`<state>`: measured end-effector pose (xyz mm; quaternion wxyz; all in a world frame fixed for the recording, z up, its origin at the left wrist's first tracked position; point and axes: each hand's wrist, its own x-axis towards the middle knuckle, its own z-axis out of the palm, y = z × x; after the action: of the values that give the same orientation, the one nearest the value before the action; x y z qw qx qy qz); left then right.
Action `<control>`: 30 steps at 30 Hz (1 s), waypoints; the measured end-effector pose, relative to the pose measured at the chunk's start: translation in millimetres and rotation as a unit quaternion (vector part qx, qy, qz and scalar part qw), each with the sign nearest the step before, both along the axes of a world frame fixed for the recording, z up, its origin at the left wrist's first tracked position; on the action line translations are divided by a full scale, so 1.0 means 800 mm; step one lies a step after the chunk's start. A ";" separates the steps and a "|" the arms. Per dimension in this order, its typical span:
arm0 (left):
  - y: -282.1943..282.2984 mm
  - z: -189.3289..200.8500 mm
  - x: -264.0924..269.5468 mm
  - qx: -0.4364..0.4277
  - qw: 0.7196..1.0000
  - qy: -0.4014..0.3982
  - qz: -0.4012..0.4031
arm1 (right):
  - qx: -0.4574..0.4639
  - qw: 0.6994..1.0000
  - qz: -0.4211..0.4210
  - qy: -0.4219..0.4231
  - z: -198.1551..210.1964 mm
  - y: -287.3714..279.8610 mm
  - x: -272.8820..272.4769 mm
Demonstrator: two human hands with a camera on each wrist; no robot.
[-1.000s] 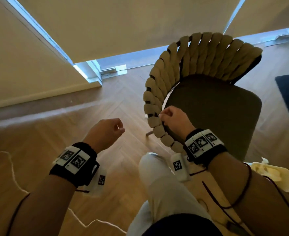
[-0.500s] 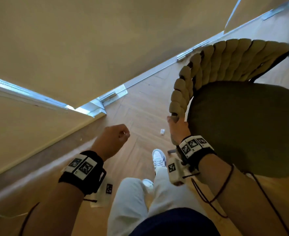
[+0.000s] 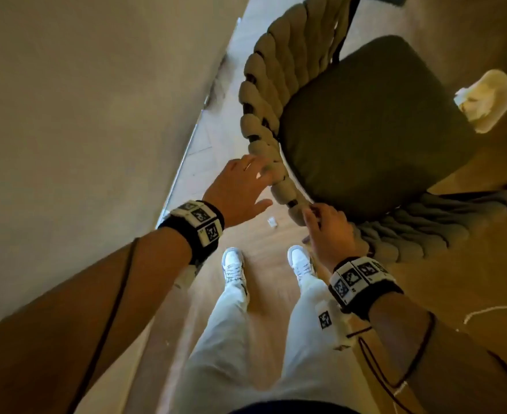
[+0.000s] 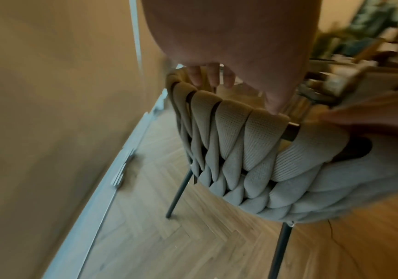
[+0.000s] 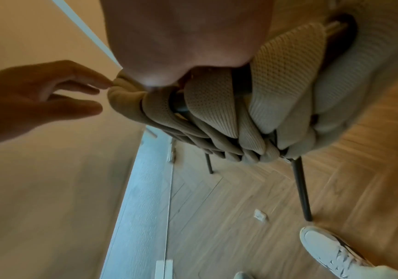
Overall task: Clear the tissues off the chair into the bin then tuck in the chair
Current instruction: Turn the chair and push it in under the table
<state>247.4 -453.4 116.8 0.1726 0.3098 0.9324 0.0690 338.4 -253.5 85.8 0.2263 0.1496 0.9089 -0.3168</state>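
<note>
The chair (image 3: 365, 124) has a dark olive seat and a woven beige backrest (image 3: 264, 94); nothing lies on the seat. My right hand (image 3: 314, 216) grips the backrest's top rim at its near end, fingers curled over it; in the right wrist view the palm covers the rim and hides the fingers. Just to the left, my left hand (image 3: 261, 186) reaches out with straight, spread fingers whose tips touch the rim. It shows as well in the right wrist view, left hand (image 5: 92, 98). A pale yellow bin (image 3: 488, 100) with white tissue in it stands beyond the seat's far right corner.
A beige wall (image 3: 82, 115) with a pale skirting runs close along the chair's left side. A small white scrap (image 3: 271, 221) lies on the herringbone wood floor near my white shoes (image 3: 234, 264). The chair's dark metal legs (image 4: 178, 194) stand on the floor.
My left hand has opened from a loose fist and reached forward to the backrest rim. My right hand has kept its hold on the rim. The head view has swung, with the bin now far right.
</note>
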 end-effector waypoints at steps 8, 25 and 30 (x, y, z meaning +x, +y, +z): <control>0.008 -0.042 -0.081 -0.068 0.975 0.007 -0.210 | 0.131 0.987 -0.031 0.092 -0.020 -0.024 0.008; 0.121 -0.064 -0.126 -0.007 0.988 0.055 -0.142 | 0.183 0.974 0.104 0.084 -0.013 0.129 -0.091; 0.166 -0.068 -0.169 -0.013 0.992 0.061 -0.106 | 0.191 0.969 0.140 0.074 -0.014 0.182 -0.155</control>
<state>112.5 -320.9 62.1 0.1260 0.4082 0.9040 0.0196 214.0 -107.5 74.8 0.1676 0.0374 0.9787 -0.1126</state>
